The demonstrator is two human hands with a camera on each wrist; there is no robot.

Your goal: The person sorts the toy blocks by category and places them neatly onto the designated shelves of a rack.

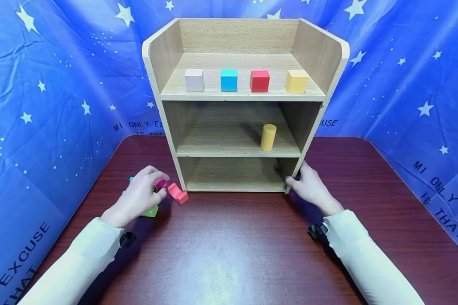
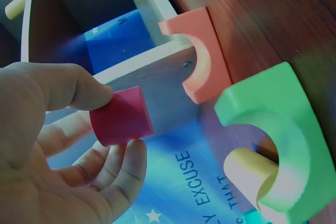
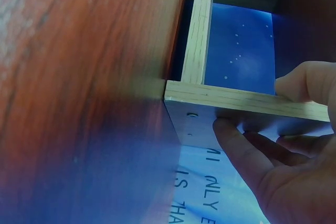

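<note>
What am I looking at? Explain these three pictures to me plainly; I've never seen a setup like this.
There is no robot here: a person works with bare hands, a left hand and a right hand. The wide picture comes from a camera on the head, looking forward and down. The other two come from wrist cameras, each watching its own hand.

A wooden shelf stands on a table. Its top holds a white cube, blue cube, red cube and yellow cube; its middle level holds a yellow cylinder. Near the left hand are a red arch, a green arch and a second yellow cylinder.

The left hand pinches a magenta block between thumb and fingers. The right hand grips the shelf's side.
</note>
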